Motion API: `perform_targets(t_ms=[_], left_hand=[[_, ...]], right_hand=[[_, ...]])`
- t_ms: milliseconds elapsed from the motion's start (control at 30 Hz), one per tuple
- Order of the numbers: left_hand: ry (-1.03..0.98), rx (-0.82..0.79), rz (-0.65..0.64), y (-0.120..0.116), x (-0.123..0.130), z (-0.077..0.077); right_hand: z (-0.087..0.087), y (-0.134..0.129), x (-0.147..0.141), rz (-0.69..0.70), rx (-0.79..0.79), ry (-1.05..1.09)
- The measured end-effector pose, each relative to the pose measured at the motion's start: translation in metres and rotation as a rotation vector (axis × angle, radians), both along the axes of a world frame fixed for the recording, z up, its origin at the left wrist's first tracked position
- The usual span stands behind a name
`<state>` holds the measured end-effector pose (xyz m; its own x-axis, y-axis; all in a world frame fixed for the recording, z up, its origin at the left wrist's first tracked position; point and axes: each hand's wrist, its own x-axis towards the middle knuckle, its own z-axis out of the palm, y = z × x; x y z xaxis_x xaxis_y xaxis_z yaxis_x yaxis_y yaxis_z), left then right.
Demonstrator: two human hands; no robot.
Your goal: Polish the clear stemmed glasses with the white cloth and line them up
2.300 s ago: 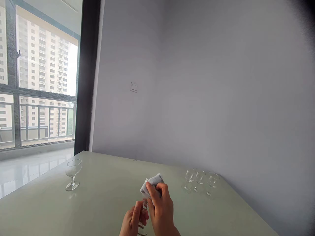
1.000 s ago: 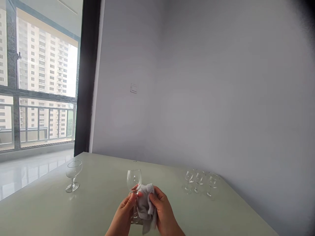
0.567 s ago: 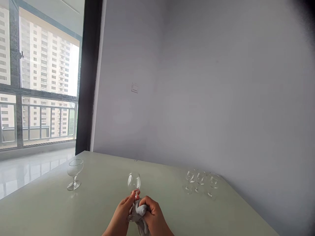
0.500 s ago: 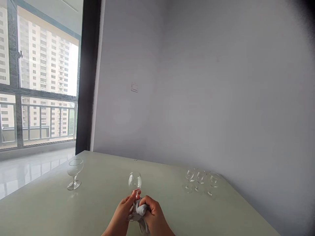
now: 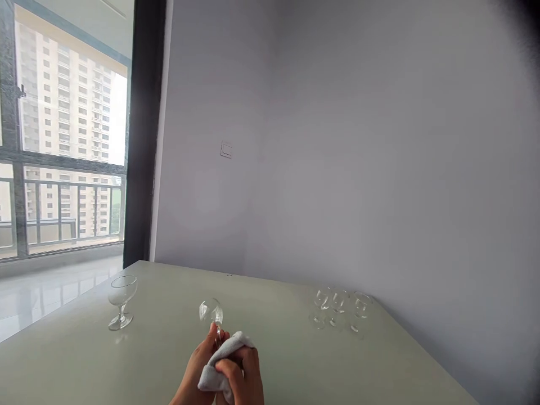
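My left hand [image 5: 199,360] is closed around the stem of a clear wine glass [image 5: 211,310], whose bowl points away from me and tilts left. A folded grey cloth [image 5: 223,360] is gripped in my right hand [image 5: 244,374], bunched under the curled fingers. The cloth lies close against the foot end of the glass, which it hides along with part of my left hand. Both hands are together low in the middle of the view, above the table.
On the pale green glass-topped table [image 5: 160,337], another stemmed glass [image 5: 122,298] stands upright at the left. Three similar glasses, among them the nearest one [image 5: 321,301], stand grouped at the back right. A grey wall [image 5: 358,169] runs behind the table.
The held glass has shifted left and tipped leftward. My right hand has moved left with the cloth, which now shows more spread over the fingers. The whole view has turned slightly right.
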<state>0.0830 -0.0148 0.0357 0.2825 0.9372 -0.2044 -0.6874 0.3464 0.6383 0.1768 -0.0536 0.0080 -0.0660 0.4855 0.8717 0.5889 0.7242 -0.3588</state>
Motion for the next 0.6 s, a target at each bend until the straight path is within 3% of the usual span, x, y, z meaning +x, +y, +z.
perform_targets(t_ms=[167,300,433,533,600], left_hand=[[0.032,-0.124,0.11,0.008,0.002,0.0],[-0.009,-0.066,0.087,0.0,-0.004,0.014],[-0.034,0.056,0.022,-0.012,-0.004,0.029],[0.157,0.13,0.062,-0.013,-0.002,0.028],[0.331,0.204,0.144,-0.008,-0.004,0.023]], right_hand=[[-0.007,0.005,0.01,-0.115,0.054,-0.309],[-0.006,0.014,0.024,-0.131,-0.051,-0.359],[-0.025,0.03,0.027,-0.151,-0.181,-0.384],[-0.031,0.036,0.028,-0.081,-0.326,-0.692],[-0.019,0.032,0.032,-0.034,-0.425,-0.766]])
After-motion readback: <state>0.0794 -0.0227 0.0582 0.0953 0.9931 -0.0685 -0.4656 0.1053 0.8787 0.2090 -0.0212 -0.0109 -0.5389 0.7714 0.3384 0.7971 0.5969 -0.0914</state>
